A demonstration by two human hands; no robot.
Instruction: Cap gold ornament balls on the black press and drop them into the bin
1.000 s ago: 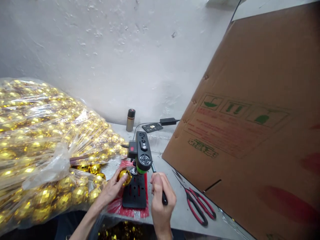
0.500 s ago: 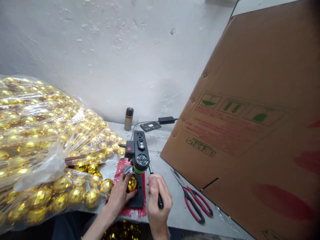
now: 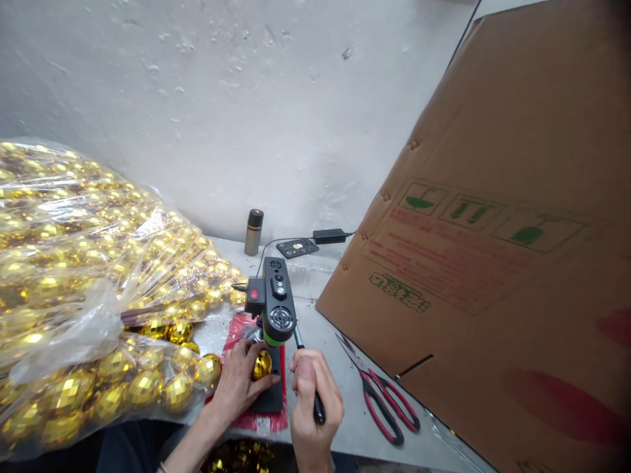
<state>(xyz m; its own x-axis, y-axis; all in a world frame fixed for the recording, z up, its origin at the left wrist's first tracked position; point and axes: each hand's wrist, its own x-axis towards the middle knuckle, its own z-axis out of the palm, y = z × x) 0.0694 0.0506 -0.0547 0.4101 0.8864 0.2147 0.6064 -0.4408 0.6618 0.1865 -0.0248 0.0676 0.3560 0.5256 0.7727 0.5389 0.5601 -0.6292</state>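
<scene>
A small black bench drill press (image 3: 276, 305) stands on its black base plate (image 3: 270, 398), which lies on a red sheet. My left hand (image 3: 239, 381) grips a faceted gold ball (image 3: 261, 364) on the base, right under the drill head. My right hand (image 3: 313, 401) is closed round the press's black lever handle (image 3: 318, 410), just right of the base.
A big clear plastic bag of gold balls (image 3: 79, 289) fills the left side. A large cardboard sheet (image 3: 483, 249) leans on the right. Red-handled scissors (image 3: 387, 407) lie beside it. A small bottle (image 3: 254, 231), a power adapter (image 3: 329, 236) and a flat black device (image 3: 297, 247) sit near the wall.
One second ago my left hand held the gold ball left of the drill head; it has since moved the ball under the head onto the base. My right hand stays on the lever.
</scene>
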